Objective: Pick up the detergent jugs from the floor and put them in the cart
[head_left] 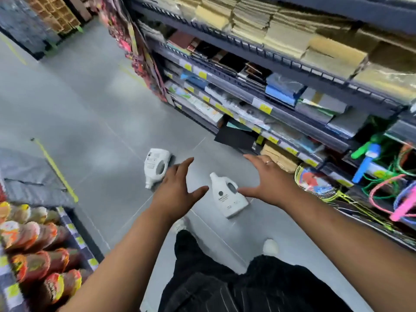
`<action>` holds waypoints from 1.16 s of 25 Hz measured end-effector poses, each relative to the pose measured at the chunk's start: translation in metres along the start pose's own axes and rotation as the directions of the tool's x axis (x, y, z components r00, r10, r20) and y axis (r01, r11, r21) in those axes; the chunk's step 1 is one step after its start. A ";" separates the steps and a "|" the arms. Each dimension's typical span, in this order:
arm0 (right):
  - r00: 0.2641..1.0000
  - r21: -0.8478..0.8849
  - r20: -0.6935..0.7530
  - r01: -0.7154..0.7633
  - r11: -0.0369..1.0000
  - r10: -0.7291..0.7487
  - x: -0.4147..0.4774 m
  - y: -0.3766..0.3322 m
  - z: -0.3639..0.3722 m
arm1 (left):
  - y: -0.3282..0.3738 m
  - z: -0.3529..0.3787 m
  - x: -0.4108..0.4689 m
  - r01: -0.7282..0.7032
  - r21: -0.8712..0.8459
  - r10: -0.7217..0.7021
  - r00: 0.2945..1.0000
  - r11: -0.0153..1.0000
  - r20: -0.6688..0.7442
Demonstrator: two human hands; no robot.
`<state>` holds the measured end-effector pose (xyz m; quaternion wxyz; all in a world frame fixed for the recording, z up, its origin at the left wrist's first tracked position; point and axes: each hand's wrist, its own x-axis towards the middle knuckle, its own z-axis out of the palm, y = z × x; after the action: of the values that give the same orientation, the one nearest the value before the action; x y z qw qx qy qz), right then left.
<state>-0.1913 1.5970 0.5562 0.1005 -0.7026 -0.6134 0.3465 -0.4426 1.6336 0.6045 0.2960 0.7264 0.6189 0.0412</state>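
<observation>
Looking down from the head view, both detergent jugs lie flat on the floor. The nearer jug is between our hands, and the farther jug is just past our left grip. Left grip and right grip are both released, with fingers spread and nothing held, probably to flank the nearer jug. No cart shows.

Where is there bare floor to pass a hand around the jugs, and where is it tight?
Bare floor lies left of the far jug up to the yellow line, and between the two jugs. Tight: right of the near jug, toward the packed shelves.
</observation>
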 end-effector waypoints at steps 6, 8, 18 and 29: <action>0.929 0.226 -0.090 -0.333 0.916 0.360 0.061 -0.004 0.053 | -0.036 -0.001 0.145 -0.165 0.037 0.142 0.928 0.986 0.345; 0.870 0.342 -0.138 -0.407 0.847 0.474 0.079 -0.008 0.078 | -0.047 0.002 0.189 -0.253 0.097 0.193 0.891 0.963 0.412; 0.684 0.532 -0.084 -0.584 0.613 0.724 0.169 0.057 0.251 | -0.105 0.168 0.302 -0.381 0.106 0.242 0.753 0.919 0.612; 0.414 0.771 0.104 -0.608 0.189 0.904 0.251 0.206 0.537 | -0.297 0.431 0.418 -0.273 0.407 0.002 0.832 0.872 0.555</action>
<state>-0.3542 1.6310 -0.0491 0.2887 -0.8628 0.0505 0.4119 -0.4219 1.8732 -0.0206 0.2685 0.8019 0.4462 -0.2930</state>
